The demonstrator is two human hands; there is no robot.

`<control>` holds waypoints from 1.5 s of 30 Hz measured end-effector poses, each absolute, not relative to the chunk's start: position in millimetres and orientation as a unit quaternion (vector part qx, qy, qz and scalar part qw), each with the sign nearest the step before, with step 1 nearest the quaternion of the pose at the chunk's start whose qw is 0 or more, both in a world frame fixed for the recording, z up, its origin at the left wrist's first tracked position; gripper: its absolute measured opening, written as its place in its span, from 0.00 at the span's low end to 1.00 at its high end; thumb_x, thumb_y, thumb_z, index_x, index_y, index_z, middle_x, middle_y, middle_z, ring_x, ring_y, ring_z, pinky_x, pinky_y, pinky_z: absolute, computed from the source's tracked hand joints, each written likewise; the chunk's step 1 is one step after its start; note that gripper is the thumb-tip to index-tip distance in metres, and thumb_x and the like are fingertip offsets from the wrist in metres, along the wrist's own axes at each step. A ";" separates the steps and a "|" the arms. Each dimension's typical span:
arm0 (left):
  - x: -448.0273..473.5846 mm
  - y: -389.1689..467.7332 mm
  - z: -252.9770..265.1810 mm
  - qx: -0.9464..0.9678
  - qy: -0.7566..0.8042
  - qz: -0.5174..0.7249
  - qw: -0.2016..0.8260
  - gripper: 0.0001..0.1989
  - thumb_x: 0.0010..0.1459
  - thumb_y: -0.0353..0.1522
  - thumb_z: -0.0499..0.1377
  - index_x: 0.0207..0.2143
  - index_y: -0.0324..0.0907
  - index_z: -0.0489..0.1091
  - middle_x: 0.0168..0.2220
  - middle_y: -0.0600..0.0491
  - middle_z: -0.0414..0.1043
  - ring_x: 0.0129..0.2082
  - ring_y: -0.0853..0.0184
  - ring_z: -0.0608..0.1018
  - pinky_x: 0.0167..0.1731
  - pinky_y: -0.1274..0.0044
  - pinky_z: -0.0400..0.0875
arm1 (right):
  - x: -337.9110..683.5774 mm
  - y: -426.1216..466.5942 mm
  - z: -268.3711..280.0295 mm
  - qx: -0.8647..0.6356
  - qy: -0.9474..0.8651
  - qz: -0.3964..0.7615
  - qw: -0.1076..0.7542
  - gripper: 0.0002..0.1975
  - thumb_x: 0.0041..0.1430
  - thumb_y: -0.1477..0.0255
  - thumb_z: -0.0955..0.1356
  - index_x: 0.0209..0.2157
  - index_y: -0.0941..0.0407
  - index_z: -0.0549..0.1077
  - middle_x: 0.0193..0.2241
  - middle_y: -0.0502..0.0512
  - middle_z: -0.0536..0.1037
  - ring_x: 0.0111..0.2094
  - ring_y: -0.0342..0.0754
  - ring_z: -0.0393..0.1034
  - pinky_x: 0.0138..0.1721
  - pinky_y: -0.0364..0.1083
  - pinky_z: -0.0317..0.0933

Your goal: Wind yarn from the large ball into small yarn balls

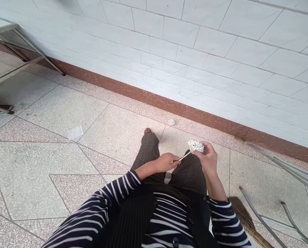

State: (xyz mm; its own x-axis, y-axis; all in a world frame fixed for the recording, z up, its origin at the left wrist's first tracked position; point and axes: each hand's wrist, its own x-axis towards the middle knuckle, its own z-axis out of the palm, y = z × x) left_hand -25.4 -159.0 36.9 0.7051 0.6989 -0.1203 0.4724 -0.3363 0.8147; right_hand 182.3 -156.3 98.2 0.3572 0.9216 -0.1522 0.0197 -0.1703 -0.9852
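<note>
My right hand (209,159) grips a ball of white cord (195,146) between thumb and fingers, in front of my right thigh. From the ball a short taut length of cord (185,155) runs left and down to my left hand (167,162). The left fingers are closed on that cord's end, where a thin dark tip pokes out; I cannot make out what it is. A second small white ball (171,122) lies on the floor near the wall, beyond my feet.
A tiled wall (195,55) with a red-brown skirting (123,90) runs across ahead. At upper left stands a metal-legged table (37,48). White paper (75,133) lies on the floor at left. Metal tube legs (269,217) and a straw broom (243,215) are at lower right.
</note>
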 end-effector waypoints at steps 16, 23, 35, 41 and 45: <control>-26.6 -153.6 57.5 0.894 0.316 0.123 0.295 0.16 0.72 0.32 0.48 0.40 0.40 0.76 0.35 0.49 0.79 0.37 0.64 0.80 0.37 0.78 0.68 | 192.5 -147.6 119.2 -0.689 -0.503 0.256 0.455 0.19 0.45 0.70 0.75 0.42 0.56 0.76 0.45 0.59 0.74 0.46 0.54 0.67 0.49 0.53 0.64; -42.6 -129.2 84.4 0.887 0.374 0.174 0.210 0.16 0.72 0.30 0.47 0.46 0.40 0.75 0.34 0.49 0.77 0.36 0.65 0.79 0.37 0.77 0.69 | 170.0 -172.8 80.1 -0.634 -0.523 0.432 0.372 0.17 0.64 0.62 0.69 0.49 0.59 0.73 0.46 0.58 0.76 0.45 0.49 0.73 0.48 0.53 0.70; -14.1 -136.1 30.3 0.741 0.385 0.215 0.507 0.12 0.69 0.31 0.52 0.35 0.39 0.73 0.33 0.54 0.77 0.34 0.70 0.77 0.37 0.82 0.66 | 185.0 -183.5 132.6 -0.507 -0.246 0.624 0.541 0.29 0.31 0.75 0.80 0.41 0.51 0.77 0.40 0.53 0.78 0.39 0.49 0.72 0.35 0.47 0.71; -27.3 -143.8 27.9 0.765 0.391 0.183 0.479 0.14 0.69 0.31 0.50 0.33 0.39 0.72 0.33 0.53 0.77 0.34 0.70 0.77 0.38 0.81 0.67 | 178.0 -156.7 136.7 -0.517 -0.267 0.541 0.607 0.28 0.36 0.68 0.79 0.43 0.52 0.73 0.43 0.55 0.77 0.42 0.51 0.72 0.39 0.52 0.69; -22.6 -156.6 51.2 0.864 0.349 0.144 0.334 0.15 0.71 0.33 0.50 0.34 0.40 0.73 0.33 0.51 0.77 0.35 0.66 0.78 0.37 0.78 0.68 | 183.7 -140.2 114.9 -0.658 -0.459 0.318 0.506 0.23 0.45 0.67 0.75 0.45 0.54 0.71 0.47 0.59 0.72 0.48 0.55 0.66 0.47 0.55 0.65</control>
State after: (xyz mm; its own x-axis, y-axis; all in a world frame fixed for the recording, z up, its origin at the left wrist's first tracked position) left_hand -22.6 -156.6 51.2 0.7145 0.6994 0.0166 0.5066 -0.5335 0.6773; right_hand 183.7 -140.2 114.9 0.3767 0.9252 0.0467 0.2826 -0.0668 -0.9569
